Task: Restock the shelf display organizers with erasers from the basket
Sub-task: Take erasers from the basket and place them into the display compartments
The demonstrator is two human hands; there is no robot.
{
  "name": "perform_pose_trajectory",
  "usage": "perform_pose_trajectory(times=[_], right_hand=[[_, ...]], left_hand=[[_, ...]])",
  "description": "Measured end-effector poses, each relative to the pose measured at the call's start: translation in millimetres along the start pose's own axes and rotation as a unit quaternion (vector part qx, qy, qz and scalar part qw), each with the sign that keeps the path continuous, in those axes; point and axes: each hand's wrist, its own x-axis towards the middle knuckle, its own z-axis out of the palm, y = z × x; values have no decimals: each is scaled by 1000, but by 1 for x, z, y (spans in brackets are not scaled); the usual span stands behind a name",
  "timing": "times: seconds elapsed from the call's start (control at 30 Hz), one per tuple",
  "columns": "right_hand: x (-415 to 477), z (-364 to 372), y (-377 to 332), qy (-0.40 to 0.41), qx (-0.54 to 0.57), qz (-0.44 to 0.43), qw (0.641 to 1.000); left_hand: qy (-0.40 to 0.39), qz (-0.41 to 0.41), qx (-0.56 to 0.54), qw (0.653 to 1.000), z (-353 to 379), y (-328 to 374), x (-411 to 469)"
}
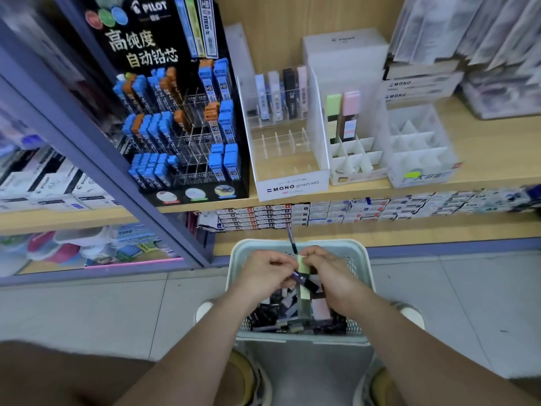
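Pale green eraser (302, 266) upright over middle of basket (238, 260); fingers of your right hand (332, 278) clamped near its top. Dark eraser (304, 281) crosses it, over basket too; fingers of your left hand (263, 273) pinched round its left end. Loose erasers (281, 315) heaped inside basket, pink one (320, 309) among them. Beyond basket, on shelf (483, 168): MONO organizer (292, 187), white divided organizer (355, 161) holding green and pink sticks, clear organizer (418, 155).

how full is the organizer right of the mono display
Nearly empty: the organizer holds only a green eraser and a pink eraser.
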Motion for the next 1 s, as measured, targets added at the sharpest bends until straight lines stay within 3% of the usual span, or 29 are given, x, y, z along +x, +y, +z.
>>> perform_pose_trajectory(times=[0.07, 0.2, 0.37, 0.43, 0.5, 0.6, 0.7, 1.0], right_hand=[[-4, 0, 1, -1, -62, -4, 998], [-18, 3, 4, -77, 51, 71, 993], [-21, -9, 1, -133, 9, 95, 987], [-19, -16, -6, -126, 4, 86, 988], [-16, -21, -13, -94, 31, 63, 993], [-10, -28, -18, -47, 93, 50, 993], [-7, -26, -13, -34, 98, 56, 993], [-7, -3, -5, -25, 129, 63, 989]], left_hand=[[-10, 5, 14, 1000, 2, 1, -3], [10, 6, 3, 1000, 2, -4, -5], [-2, 11, -5, 1000, -4, -13, -10], [3, 22, 52, 998, -7, -15, -8], [80, 49, 142, 985, -15, -17, -1], [230, 37, 341, 911, -39, -29, 6], [222, -36, 366, 903, -50, -47, 5], [192, -32, 427, 883, -53, -60, -7]])
